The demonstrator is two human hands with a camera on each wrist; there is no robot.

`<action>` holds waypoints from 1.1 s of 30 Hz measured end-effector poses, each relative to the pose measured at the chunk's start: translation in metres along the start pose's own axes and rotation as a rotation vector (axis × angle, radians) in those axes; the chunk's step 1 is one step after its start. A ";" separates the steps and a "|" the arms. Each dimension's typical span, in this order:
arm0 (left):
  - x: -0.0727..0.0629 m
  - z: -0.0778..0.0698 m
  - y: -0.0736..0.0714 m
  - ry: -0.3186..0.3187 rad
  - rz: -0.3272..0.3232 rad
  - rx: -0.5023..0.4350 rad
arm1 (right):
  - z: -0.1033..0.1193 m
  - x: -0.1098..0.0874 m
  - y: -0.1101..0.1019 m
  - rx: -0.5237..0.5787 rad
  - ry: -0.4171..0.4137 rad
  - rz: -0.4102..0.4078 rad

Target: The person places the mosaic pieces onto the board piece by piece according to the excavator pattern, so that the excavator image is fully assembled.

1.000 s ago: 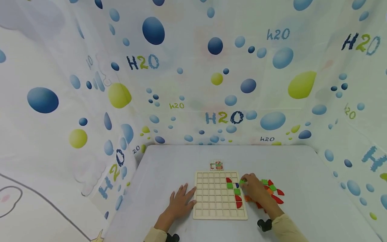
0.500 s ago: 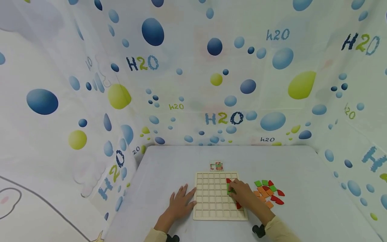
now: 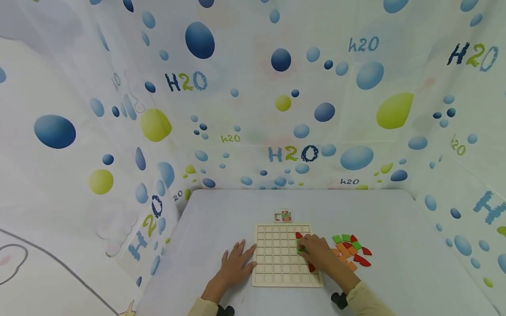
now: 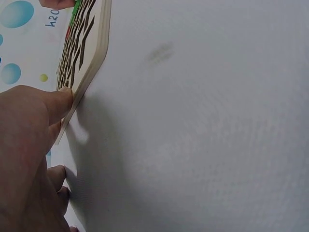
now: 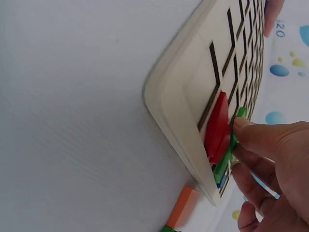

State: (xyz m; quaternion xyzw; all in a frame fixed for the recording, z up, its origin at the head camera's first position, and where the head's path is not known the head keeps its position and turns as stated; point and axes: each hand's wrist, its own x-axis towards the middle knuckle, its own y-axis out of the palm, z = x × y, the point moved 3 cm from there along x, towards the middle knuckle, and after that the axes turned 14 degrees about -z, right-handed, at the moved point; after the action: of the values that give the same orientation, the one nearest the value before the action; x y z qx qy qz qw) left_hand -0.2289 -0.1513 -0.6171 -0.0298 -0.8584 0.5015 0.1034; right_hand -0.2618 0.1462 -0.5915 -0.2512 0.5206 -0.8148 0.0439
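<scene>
A pale wooden grid board (image 3: 272, 263) lies on the table. My left hand (image 3: 236, 264) rests beside its left edge with fingers spread, the thumb touching the rim in the left wrist view. Over the right part of the board, my right hand (image 3: 318, 253) pinches a green tile (image 5: 241, 113) between thumb and fingers, right at the cells. Red tiles (image 5: 218, 129), another green tile (image 5: 223, 168) and a bit of blue tile (image 5: 222, 182) sit in cells near the right edge. In the head view the right hand hides part of these.
Right of the board lies a loose pile of orange tiles (image 3: 345, 250), green tiles (image 3: 346, 238) and red tiles (image 3: 362, 261). A small picture card (image 3: 283, 216) lies behind the board. Printed sheeting (image 3: 253, 109) hangs behind and beside the white table (image 3: 221, 210).
My right hand has moved left from beside the tile pile to over the board, carrying the green tile. Over the last half second it hardly moves. The left hand stays in place.
</scene>
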 end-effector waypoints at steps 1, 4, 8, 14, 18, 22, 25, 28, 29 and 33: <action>0.000 0.000 0.001 0.001 0.002 0.001 | 0.000 0.000 -0.001 -0.011 0.000 0.002; 0.000 0.001 0.002 -0.002 0.004 0.003 | 0.001 -0.001 -0.004 -0.024 -0.002 0.012; 0.000 0.001 0.003 -0.008 0.000 0.005 | -0.001 0.000 -0.005 -0.008 0.012 0.019; 0.000 0.001 0.004 -0.010 0.002 0.005 | -0.013 0.000 -0.010 -0.009 0.138 -0.024; 0.000 0.001 0.003 -0.011 0.003 0.006 | -0.034 -0.004 -0.014 -0.053 0.278 -0.068; 0.000 0.003 0.003 -0.007 -0.009 0.008 | -0.054 -0.010 -0.017 -0.125 0.311 -0.185; -0.001 0.004 0.003 -0.005 -0.009 0.006 | -0.063 -0.015 -0.018 -0.171 0.353 -0.235; 0.000 0.004 0.003 -0.005 -0.002 -0.004 | -0.069 -0.019 -0.019 -0.209 0.410 -0.229; 0.000 0.004 0.003 -0.005 0.000 -0.004 | -0.071 -0.019 -0.019 -0.215 0.416 -0.226; 0.001 0.004 0.005 -0.004 0.003 0.005 | -0.074 -0.018 -0.019 -0.200 0.394 -0.237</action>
State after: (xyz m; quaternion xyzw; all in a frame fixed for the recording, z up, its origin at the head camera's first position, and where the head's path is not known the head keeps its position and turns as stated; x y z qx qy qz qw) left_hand -0.2315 -0.1524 -0.6231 -0.0300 -0.8573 0.5039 0.1010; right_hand -0.2762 0.2218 -0.6063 -0.1500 0.5640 -0.7919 -0.1795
